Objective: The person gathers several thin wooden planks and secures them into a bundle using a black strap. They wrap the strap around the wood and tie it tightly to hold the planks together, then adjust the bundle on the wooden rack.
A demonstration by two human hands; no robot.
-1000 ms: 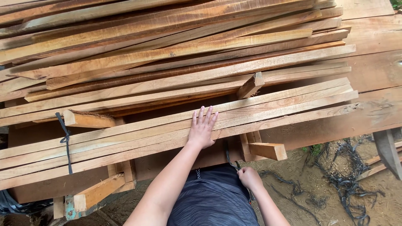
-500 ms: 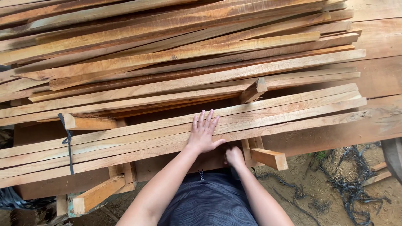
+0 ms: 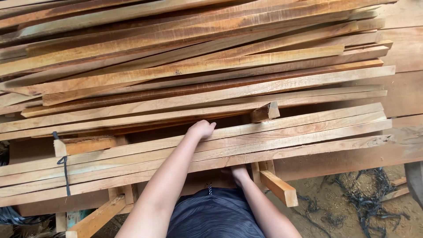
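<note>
Wood: rough-sawn timber slats fill nearly the whole head view, pale to reddish brown, lying left to right in loose layers.
Head view, near bundle: a flat bundle of long slats (image 3: 286,132) lies closest to the person, across short support blocks, its right ends out over bare dirt.
Left hand: the left hand (image 3: 202,128) reaches over the bundle, fingers curled down over its far edge, gripping the top slat there.
Right hand: the right hand (image 3: 238,171) is tucked under the bundle's near edge; its fingers are hidden by the wood, so I cannot tell whether they are closed or spread.
Supports: one short wooden block (image 3: 278,187) juts out below the bundle just right of the right hand; another block end (image 3: 265,111) pokes up behind the bundle, near the left hand.
Strap: a black plastic strap (image 3: 64,165) wraps the bundle's left part.
Behind: a taller, untidy stack of slats (image 3: 185,66) rises beyond the left hand.
Ground: black strap scraps (image 3: 365,194) litter the dirt at lower right.
Risk: the slats look loose at the right end; in my judgement, lifting from the middle could let them slide apart or tip off the blocks.
Risk to hands: fingers under and behind rough edges could be pinched or take splinters if the bundle shifts.
</note>
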